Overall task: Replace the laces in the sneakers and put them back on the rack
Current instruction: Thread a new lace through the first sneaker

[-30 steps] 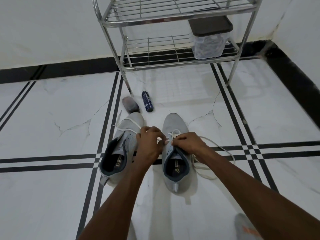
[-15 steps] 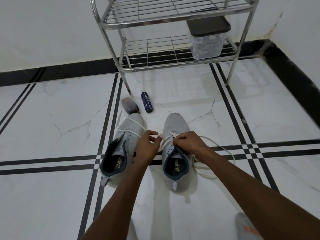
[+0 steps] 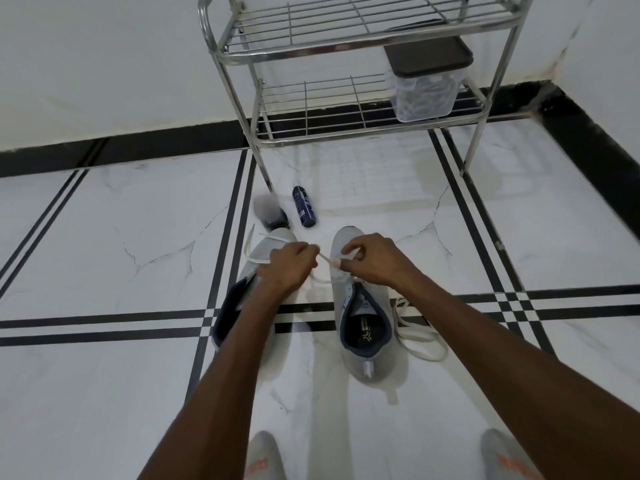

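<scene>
Two grey sneakers stand side by side on the white tiled floor. My right hand hovers over the forefoot of the right sneaker and pinches its white lace. That lace runs taut to my left hand, which grips its other part between the shoes. My left forearm hides much of the left sneaker, whose own white lace lies across its toe. The rest of the right sneaker's lace lies in loops on the floor to its right.
A steel wire shoe rack stands against the wall ahead, with a clear plastic box with a dark lid on its lower shelf. A dark blue spray can and a brush-like dark object lie on the floor in front of the rack.
My left hand has moved left, away from the right sneaker, drawing the lace taut. My right hand has shifted forward over the shoe's forefoot.
</scene>
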`<action>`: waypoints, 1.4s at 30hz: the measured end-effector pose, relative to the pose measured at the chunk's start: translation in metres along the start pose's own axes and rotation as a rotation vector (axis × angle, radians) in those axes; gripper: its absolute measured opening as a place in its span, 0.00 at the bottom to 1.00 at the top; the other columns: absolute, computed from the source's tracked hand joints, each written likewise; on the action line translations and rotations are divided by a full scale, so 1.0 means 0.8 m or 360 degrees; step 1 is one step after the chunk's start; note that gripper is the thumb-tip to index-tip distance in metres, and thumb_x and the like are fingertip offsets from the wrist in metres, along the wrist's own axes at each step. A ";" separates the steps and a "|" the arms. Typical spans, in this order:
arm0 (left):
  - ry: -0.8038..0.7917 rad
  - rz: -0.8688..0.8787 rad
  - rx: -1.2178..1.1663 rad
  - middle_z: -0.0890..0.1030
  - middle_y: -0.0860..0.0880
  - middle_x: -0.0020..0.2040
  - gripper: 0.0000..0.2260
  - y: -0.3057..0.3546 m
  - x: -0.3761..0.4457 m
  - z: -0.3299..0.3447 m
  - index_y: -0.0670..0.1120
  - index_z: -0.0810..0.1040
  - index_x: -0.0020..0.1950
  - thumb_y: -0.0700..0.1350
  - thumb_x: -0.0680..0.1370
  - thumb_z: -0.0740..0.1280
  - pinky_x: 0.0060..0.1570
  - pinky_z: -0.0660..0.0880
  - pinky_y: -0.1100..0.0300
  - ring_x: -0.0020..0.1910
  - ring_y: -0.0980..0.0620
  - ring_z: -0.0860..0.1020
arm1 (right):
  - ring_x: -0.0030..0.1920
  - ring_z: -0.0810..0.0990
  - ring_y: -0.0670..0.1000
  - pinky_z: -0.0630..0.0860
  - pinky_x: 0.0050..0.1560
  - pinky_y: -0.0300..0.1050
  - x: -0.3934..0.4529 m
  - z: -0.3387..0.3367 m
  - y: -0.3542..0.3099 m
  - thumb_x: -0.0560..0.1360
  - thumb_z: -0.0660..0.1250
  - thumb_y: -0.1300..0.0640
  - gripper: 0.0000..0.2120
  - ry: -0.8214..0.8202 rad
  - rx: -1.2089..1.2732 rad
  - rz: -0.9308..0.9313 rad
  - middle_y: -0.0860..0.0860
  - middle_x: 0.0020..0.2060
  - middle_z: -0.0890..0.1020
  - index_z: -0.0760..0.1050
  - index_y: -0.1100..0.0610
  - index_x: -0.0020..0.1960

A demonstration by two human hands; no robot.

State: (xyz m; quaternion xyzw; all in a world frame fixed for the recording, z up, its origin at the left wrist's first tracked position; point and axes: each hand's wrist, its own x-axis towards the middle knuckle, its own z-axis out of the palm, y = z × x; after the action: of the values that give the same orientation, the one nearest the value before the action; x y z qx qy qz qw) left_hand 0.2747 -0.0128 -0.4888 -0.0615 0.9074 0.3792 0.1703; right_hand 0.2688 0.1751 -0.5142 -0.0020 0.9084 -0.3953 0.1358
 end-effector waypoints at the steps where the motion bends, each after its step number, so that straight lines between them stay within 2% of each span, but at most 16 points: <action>1: 0.0023 0.0057 -0.0063 0.83 0.51 0.43 0.23 0.003 0.000 -0.010 0.51 0.80 0.36 0.66 0.70 0.54 0.62 0.71 0.40 0.51 0.44 0.79 | 0.40 0.80 0.43 0.75 0.45 0.40 0.001 -0.002 -0.010 0.75 0.73 0.48 0.12 -0.0066 0.0051 -0.0111 0.47 0.41 0.82 0.83 0.51 0.56; 3: 0.0040 0.0143 -0.0221 0.81 0.50 0.40 0.19 0.007 -0.004 -0.026 0.49 0.77 0.36 0.59 0.78 0.58 0.54 0.73 0.46 0.43 0.49 0.77 | 0.37 0.79 0.41 0.75 0.41 0.36 0.003 -0.002 -0.024 0.78 0.69 0.50 0.09 -0.0314 0.0096 -0.0243 0.46 0.38 0.83 0.84 0.51 0.55; 6: 0.0118 0.0149 -0.0492 0.77 0.47 0.38 0.15 -0.002 -0.004 -0.043 0.45 0.74 0.38 0.47 0.84 0.59 0.44 0.67 0.55 0.39 0.52 0.72 | 0.34 0.77 0.44 0.71 0.33 0.35 0.011 -0.005 -0.022 0.80 0.64 0.56 0.10 -0.0519 0.0185 -0.0105 0.48 0.38 0.86 0.84 0.53 0.46; 9: 0.0269 0.0072 -0.0646 0.76 0.46 0.38 0.15 -0.024 0.000 -0.057 0.45 0.72 0.37 0.46 0.83 0.60 0.44 0.66 0.57 0.39 0.53 0.71 | 0.41 0.81 0.50 0.76 0.36 0.42 0.027 -0.009 -0.001 0.79 0.60 0.60 0.12 -0.0059 0.0254 0.0182 0.56 0.46 0.86 0.83 0.59 0.46; 12: 0.0339 0.0090 -0.0611 0.76 0.47 0.38 0.14 -0.035 0.000 -0.058 0.44 0.73 0.38 0.45 0.83 0.60 0.44 0.66 0.56 0.39 0.52 0.71 | 0.51 0.82 0.53 0.78 0.47 0.45 0.033 -0.005 0.010 0.77 0.64 0.60 0.13 0.0243 0.0315 0.0318 0.56 0.50 0.85 0.77 0.57 0.61; 16: 0.0141 0.0191 -0.0441 0.78 0.50 0.37 0.13 -0.026 0.004 -0.041 0.47 0.78 0.37 0.48 0.81 0.63 0.44 0.69 0.56 0.39 0.52 0.74 | 0.36 0.80 0.43 0.73 0.39 0.40 0.026 0.004 -0.020 0.79 0.67 0.56 0.27 -0.0230 0.0507 -0.0092 0.50 0.43 0.87 0.64 0.48 0.75; 21: 0.0002 0.0231 -0.0348 0.81 0.51 0.38 0.13 -0.022 0.006 -0.033 0.48 0.82 0.40 0.49 0.82 0.64 0.44 0.69 0.57 0.41 0.52 0.76 | 0.33 0.76 0.48 0.68 0.30 0.41 0.026 0.003 -0.052 0.79 0.65 0.58 0.06 -0.0650 0.0359 -0.0122 0.53 0.42 0.87 0.80 0.54 0.53; 24: 0.0038 0.0184 -0.0441 0.78 0.51 0.37 0.11 -0.031 0.006 -0.041 0.46 0.81 0.38 0.50 0.76 0.65 0.46 0.68 0.55 0.42 0.51 0.75 | 0.33 0.80 0.46 0.75 0.34 0.42 0.042 -0.004 -0.038 0.75 0.64 0.67 0.09 -0.0131 0.0370 0.0036 0.55 0.41 0.87 0.82 0.58 0.47; 26: 0.0056 0.0179 -0.0493 0.78 0.50 0.37 0.13 -0.035 0.004 -0.043 0.45 0.81 0.40 0.52 0.73 0.63 0.47 0.68 0.53 0.42 0.50 0.74 | 0.35 0.81 0.47 0.76 0.36 0.40 0.051 -0.015 -0.026 0.77 0.66 0.65 0.11 0.0364 0.0528 0.0118 0.56 0.44 0.87 0.80 0.57 0.57; 27: 0.0057 0.0182 -0.0501 0.78 0.51 0.37 0.13 -0.034 0.002 -0.043 0.45 0.81 0.40 0.52 0.74 0.63 0.47 0.68 0.54 0.42 0.51 0.74 | 0.34 0.81 0.46 0.75 0.35 0.38 0.052 -0.019 -0.026 0.78 0.66 0.63 0.17 0.0360 0.0587 0.0104 0.55 0.44 0.87 0.75 0.54 0.65; 29: 0.0063 0.0210 -0.0471 0.77 0.52 0.36 0.12 -0.032 0.005 -0.038 0.47 0.81 0.39 0.50 0.78 0.64 0.43 0.68 0.55 0.40 0.53 0.74 | 0.32 0.81 0.46 0.72 0.31 0.35 0.046 -0.017 -0.034 0.78 0.66 0.62 0.27 -0.0024 0.0585 -0.0015 0.52 0.44 0.87 0.66 0.49 0.75; 32: 0.0032 0.0239 -0.0369 0.79 0.54 0.35 0.14 -0.025 0.010 -0.029 0.47 0.81 0.40 0.47 0.82 0.63 0.41 0.67 0.56 0.38 0.53 0.74 | 0.31 0.79 0.45 0.70 0.29 0.37 0.027 -0.002 -0.055 0.81 0.65 0.58 0.12 -0.0549 0.0291 -0.0206 0.51 0.42 0.88 0.79 0.53 0.62; 35: 0.0032 0.0234 -0.0369 0.79 0.55 0.37 0.14 -0.026 0.010 -0.029 0.48 0.81 0.40 0.48 0.83 0.63 0.43 0.68 0.56 0.40 0.55 0.75 | 0.30 0.78 0.45 0.75 0.33 0.41 0.032 0.003 -0.047 0.82 0.63 0.55 0.10 -0.0331 0.0262 -0.0089 0.51 0.39 0.87 0.83 0.56 0.55; 38: 0.0117 0.0214 -0.0383 0.78 0.51 0.38 0.13 -0.038 0.011 -0.034 0.47 0.81 0.41 0.49 0.83 0.63 0.42 0.67 0.56 0.39 0.52 0.73 | 0.29 0.79 0.43 0.78 0.38 0.41 0.042 -0.008 -0.030 0.80 0.65 0.59 0.16 0.0050 0.0393 0.0008 0.52 0.39 0.87 0.77 0.56 0.67; 40: 0.0136 0.0275 -0.0293 0.80 0.51 0.39 0.14 -0.041 0.013 -0.030 0.49 0.81 0.41 0.51 0.82 0.63 0.43 0.70 0.55 0.40 0.51 0.75 | 0.29 0.79 0.42 0.80 0.39 0.42 0.040 -0.006 -0.032 0.79 0.68 0.57 0.23 -0.0082 0.0338 -0.0126 0.49 0.40 0.87 0.71 0.52 0.72; 42: 0.0175 0.0360 -0.0182 0.84 0.54 0.41 0.14 -0.038 0.016 -0.021 0.50 0.83 0.43 0.55 0.81 0.63 0.47 0.73 0.54 0.44 0.54 0.80 | 0.28 0.79 0.43 0.80 0.37 0.45 0.034 0.003 -0.041 0.80 0.68 0.53 0.14 -0.0225 0.0198 -0.0237 0.48 0.39 0.87 0.77 0.51 0.65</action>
State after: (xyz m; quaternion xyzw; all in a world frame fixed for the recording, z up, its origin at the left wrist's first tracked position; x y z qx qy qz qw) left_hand 0.2661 -0.0462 -0.5025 0.0108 0.8934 0.4432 0.0726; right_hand 0.2399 0.1477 -0.4986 -0.0888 0.8676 -0.4589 0.1696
